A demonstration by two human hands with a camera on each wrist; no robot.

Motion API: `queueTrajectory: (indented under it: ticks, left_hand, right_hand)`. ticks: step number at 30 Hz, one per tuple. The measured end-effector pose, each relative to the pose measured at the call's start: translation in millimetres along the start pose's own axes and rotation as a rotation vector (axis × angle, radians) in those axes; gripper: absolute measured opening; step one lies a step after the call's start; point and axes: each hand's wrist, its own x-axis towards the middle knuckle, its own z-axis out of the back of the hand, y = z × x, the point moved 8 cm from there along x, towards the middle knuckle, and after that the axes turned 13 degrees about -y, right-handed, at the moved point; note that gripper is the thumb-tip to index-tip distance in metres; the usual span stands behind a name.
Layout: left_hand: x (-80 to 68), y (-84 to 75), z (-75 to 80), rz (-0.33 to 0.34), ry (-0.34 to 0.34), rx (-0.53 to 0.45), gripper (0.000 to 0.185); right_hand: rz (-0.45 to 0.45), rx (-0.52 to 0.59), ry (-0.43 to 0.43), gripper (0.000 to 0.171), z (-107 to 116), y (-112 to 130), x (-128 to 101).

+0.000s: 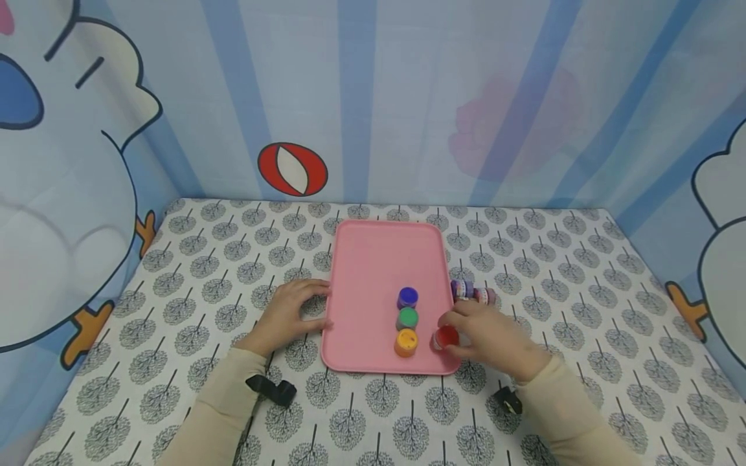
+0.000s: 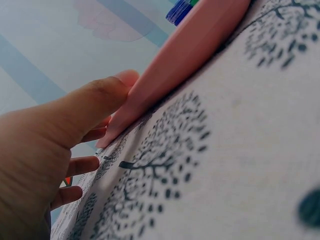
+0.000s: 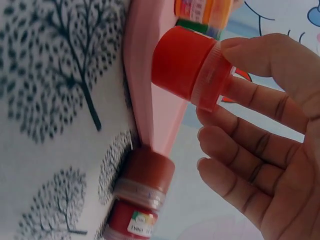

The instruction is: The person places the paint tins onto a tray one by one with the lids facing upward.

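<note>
My right hand pinches a small red paint jar between thumb and fingers, by its clear ribbed end. In the head view this red jar is over the right edge of a pink tray, near its front corner. Inside the tray stand a blue jar, a green jar and an orange jar, lined up from back to front. My left hand touches the tray's left edge with thumb and fingers spread apart; the left wrist view shows the thumb against its pink side.
Just right of the tray, beyond my right hand, lie a purplish jar and a reddish jar, close together. A tree-patterned cloth covers the table. Behind it hangs a blue cartoon-printed curtain.
</note>
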Motion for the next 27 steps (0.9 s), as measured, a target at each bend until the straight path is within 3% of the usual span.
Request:
queueTrajectory:
  ticks: [8,18,27]
  left_hand:
    - [0.8,0.8,-0.7,-0.008,-0.008,-0.002,0.060]
    - [0.9,2.4,-2.1,-0.003,-0.007,0.001,0.061]
    - [-1.0,3.4,-2.2,0.005,-0.011,-0.004,0.060]
  right_hand:
    - [0.004,0.000,0.065,0.034,-10,8,1]
    - [0.051,-0.009,0.024,0.030,-11,12,3]
    - [0.038,-0.007,0.041,0.031,-11,12,4]
